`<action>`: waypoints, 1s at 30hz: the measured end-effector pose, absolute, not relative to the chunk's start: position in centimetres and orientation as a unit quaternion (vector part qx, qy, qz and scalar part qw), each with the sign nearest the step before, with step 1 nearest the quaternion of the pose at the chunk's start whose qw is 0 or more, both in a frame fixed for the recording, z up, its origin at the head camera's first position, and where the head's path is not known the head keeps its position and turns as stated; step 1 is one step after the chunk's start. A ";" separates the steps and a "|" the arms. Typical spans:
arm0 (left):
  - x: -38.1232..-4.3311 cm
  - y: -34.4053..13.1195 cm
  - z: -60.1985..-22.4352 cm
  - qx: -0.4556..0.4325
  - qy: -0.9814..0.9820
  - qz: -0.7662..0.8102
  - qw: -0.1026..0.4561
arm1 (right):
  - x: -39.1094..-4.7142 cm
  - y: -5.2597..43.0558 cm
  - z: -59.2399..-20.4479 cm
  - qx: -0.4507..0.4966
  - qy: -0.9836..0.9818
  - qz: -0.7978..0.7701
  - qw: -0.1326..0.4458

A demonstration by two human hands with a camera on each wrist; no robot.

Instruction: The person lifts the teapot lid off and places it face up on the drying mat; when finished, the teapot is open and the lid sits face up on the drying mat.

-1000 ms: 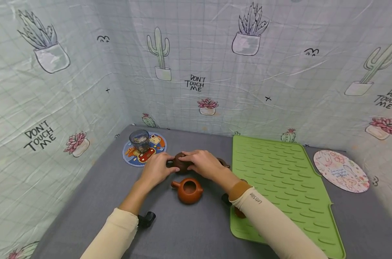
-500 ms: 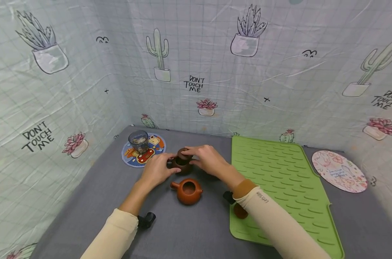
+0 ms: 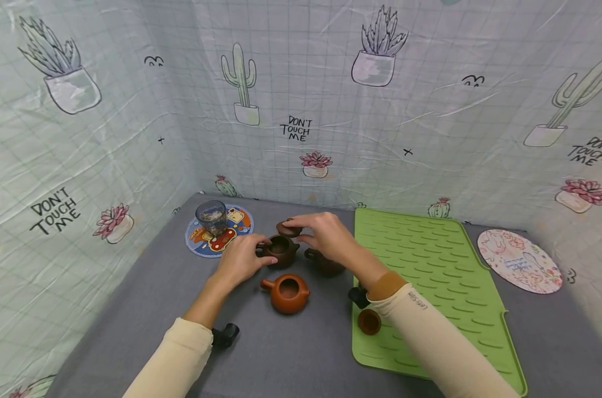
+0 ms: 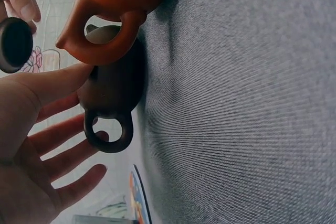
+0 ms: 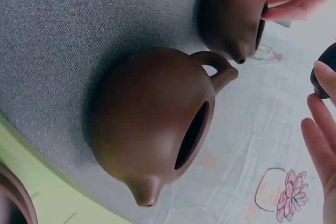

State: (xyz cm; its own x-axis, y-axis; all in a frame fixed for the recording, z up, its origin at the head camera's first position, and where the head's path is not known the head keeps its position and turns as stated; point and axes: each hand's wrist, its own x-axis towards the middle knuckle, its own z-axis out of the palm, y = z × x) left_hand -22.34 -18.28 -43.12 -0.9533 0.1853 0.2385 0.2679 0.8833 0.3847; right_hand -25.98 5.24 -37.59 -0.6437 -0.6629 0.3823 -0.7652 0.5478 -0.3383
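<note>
A dark brown teapot [image 3: 279, 251] stands open on the grey table [image 3: 301, 354]. My left hand [image 3: 238, 262] steadies it: the thumb lies against its body [image 4: 113, 90] and the straight, spread fingers [image 4: 63, 153] reach behind the loop handle. My right hand [image 3: 325, 235] pinches the teapot's dark lid [image 3: 287, 228] just above and behind the opening. A second dark teapot [image 5: 157, 124], lidless, sits under my right wrist. Nearer me stands a lidless orange teapot [image 3: 287, 293].
A green ribbed mat [image 3: 430, 276] covers the right side, with a small brown lid [image 3: 369, 321] at its near left edge. A glass [image 3: 212, 216] stands on a colourful coaster [image 3: 216, 240] at the back left. A round floral coaster [image 3: 519, 261] lies far right. Printed sheets wall the table.
My right hand has lifted the lid off the dark teapot and raised it a little, uncovering the second dark teapot below it. My left hand has stayed on the teapot.
</note>
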 end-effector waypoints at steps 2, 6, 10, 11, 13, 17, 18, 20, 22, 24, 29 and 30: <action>-22.4 -18.3 -43.1 -0.116 -0.965 -0.214 0.097 | -25.9 5.5 -37.4 0.406 -0.873 0.249 0.109; -22.4 -18.3 -43.1 -0.114 -0.965 -0.215 0.095 | -25.8 6.2 -36.9 0.401 -0.868 0.268 0.117; -22.4 -18.3 -43.1 -0.110 -0.967 -0.212 0.091 | -25.9 6.9 -36.4 0.399 -0.858 0.300 0.120; -22.3 -18.3 -43.1 -0.109 -0.967 -0.211 0.090 | -25.9 7.1 -36.2 0.397 -0.856 0.308 0.121; -22.3 -18.3 -43.1 -0.108 -0.968 -0.210 0.090 | -25.9 7.6 -35.9 0.386 -0.856 0.319 0.127; -22.2 -18.3 -43.1 -0.112 -0.967 -0.207 0.094 | -25.9 8.5 -35.5 0.357 -0.857 0.347 0.131; -22.2 -18.3 -43.1 -0.113 -0.967 -0.208 0.095 | -25.9 8.7 -35.4 0.351 -0.857 0.355 0.131; -22.2 -18.3 -43.1 -0.113 -0.967 -0.209 0.096 | -25.8 9.2 -35.4 0.338 -0.854 0.374 0.129; -22.2 -18.3 -43.1 -0.112 -0.967 -0.210 0.094 | -25.8 9.7 -35.3 0.330 -0.848 0.395 0.125; -22.2 -18.3 -43.1 -0.111 -0.967 -0.211 0.092 | -25.9 10.2 -35.4 0.323 -0.845 0.406 0.128; -22.3 -18.3 -43.1 -0.112 -0.967 -0.210 0.092 | -26.0 11.5 -35.6 0.314 -0.839 0.421 0.142; -22.3 -18.3 -43.1 -0.113 -0.967 -0.209 0.093 | -26.0 11.7 -35.6 0.313 -0.838 0.423 0.144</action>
State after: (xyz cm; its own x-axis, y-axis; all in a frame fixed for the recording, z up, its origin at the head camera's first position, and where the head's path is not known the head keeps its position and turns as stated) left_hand -22.31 -18.30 -43.05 -0.9573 0.1794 0.2268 0.2572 0.8869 0.3838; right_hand -26.03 11.74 -35.63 -0.7624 -0.4037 0.5058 -0.6467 0.4466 -0.6183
